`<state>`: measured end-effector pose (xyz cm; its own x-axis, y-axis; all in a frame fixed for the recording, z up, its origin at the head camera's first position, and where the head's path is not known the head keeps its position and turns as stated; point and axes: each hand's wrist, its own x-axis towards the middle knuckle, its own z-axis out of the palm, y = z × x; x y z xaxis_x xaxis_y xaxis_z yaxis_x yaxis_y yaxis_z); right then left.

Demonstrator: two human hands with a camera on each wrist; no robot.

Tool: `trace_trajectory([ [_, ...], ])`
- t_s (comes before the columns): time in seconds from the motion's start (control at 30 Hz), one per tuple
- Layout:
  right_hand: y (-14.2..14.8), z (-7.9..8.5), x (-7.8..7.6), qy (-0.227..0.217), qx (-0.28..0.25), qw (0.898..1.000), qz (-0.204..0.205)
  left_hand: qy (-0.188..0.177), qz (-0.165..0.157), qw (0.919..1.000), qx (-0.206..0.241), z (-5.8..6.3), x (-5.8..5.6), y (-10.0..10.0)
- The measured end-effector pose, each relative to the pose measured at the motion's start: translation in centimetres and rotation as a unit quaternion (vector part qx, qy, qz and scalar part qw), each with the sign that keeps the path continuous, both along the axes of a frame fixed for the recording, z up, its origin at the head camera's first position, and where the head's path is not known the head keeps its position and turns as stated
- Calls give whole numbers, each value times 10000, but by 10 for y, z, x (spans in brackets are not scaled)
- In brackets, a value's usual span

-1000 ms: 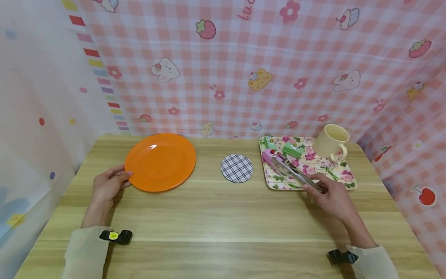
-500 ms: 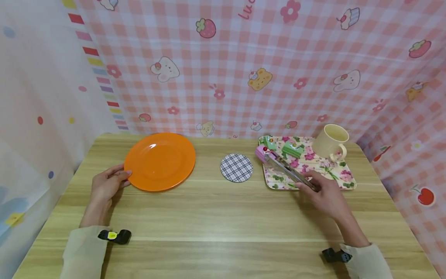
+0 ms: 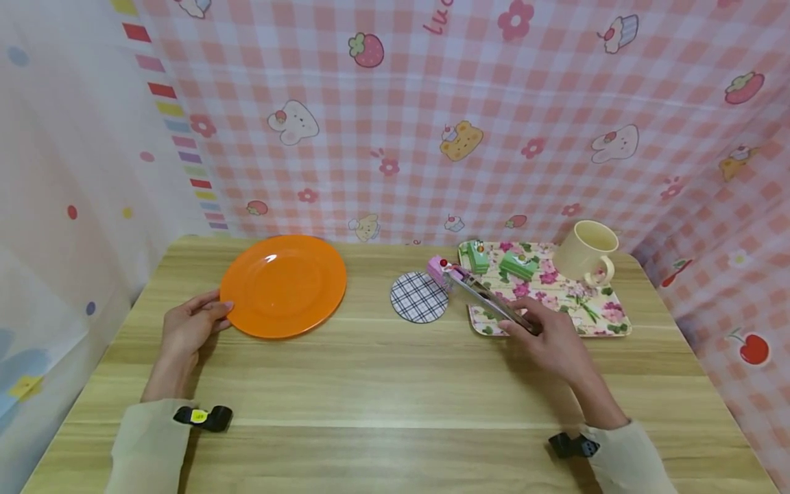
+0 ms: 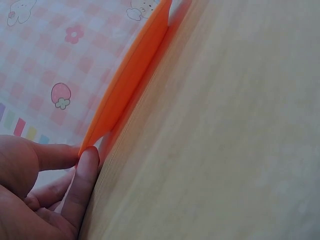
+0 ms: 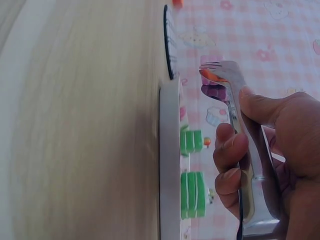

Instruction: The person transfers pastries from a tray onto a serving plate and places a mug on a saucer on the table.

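My left hand (image 3: 188,328) pinches the near-left rim of an orange plate (image 3: 284,288) on the table; in the left wrist view, thumb and finger (image 4: 86,167) meet at its edge. With my right hand (image 3: 555,339) I grip metal tongs (image 5: 252,165). Their tips hold a small pink cake slice with a red berry on top (image 3: 439,269), raised beside the upper right edge of a round checked coaster (image 3: 420,298). Two green cake slices lie on the floral tray (image 3: 555,329): one at its left corner (image 3: 477,256), another nearer the middle (image 3: 518,265).
A cream mug (image 3: 586,250) stands at the tray's back right, handle toward the front. The coaster lies between plate and tray. A pink gingham cloth (image 3: 395,103) hangs along the table's far edge, and a white one (image 3: 74,158) on the left.
My right hand has moved left with the tongs, carrying the pink cake slice from above the tray to beside the coaster. The left hand stays at the plate's rim.
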<state>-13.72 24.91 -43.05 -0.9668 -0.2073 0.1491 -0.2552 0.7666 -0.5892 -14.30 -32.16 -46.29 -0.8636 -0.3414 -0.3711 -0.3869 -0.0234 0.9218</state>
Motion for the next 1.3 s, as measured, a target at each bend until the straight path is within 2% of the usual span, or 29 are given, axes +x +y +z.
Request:
trace_trajectory([
  [0.27, -16, 1, -2, 7, -33, 9998, 206, 234, -34, 9997, 58, -1, 1, -1],
  [0.6, -34, 2, -4, -287, -220, 9989, 310, 119, -54, 9999, 61, -1, 1, 0],
  [1.0, -64, -4, -8, -177, -359, 9972, 635, 175, -63, 9998, 82, -1, 2, -3],
  [1.3, -87, -6, -9, -408, -527, 9952, 723, 219, -114, 9996, 98, -2, 0, -4],
])
